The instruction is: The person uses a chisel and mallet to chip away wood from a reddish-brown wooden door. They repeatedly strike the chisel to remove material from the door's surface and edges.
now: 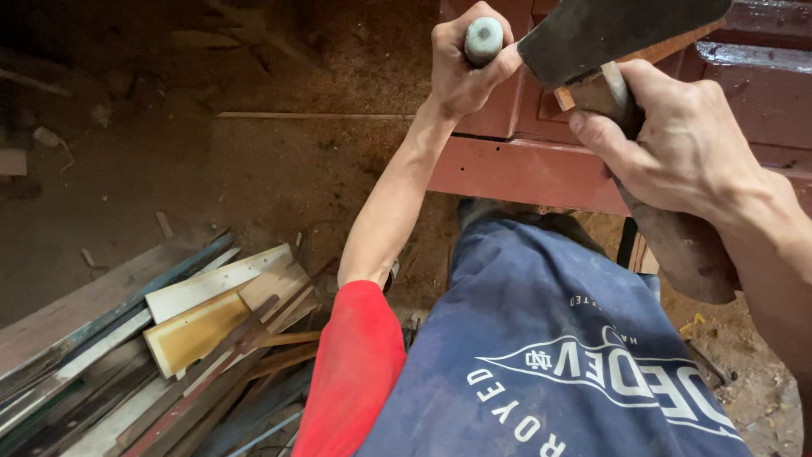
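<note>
My left hand is closed around a chisel with a pale rounded handle end, held upright against a red-brown wooden panel. My right hand grips a hatchet by its dark wooden handle, just below the head. The broad dark metal blade is raised close beside the chisel's handle end. The chisel's tip is hidden behind my hand.
A pile of wood offcuts and strips lies at the lower left. Sawdust covers the dirt floor. My blue apron and red sleeve fill the lower middle.
</note>
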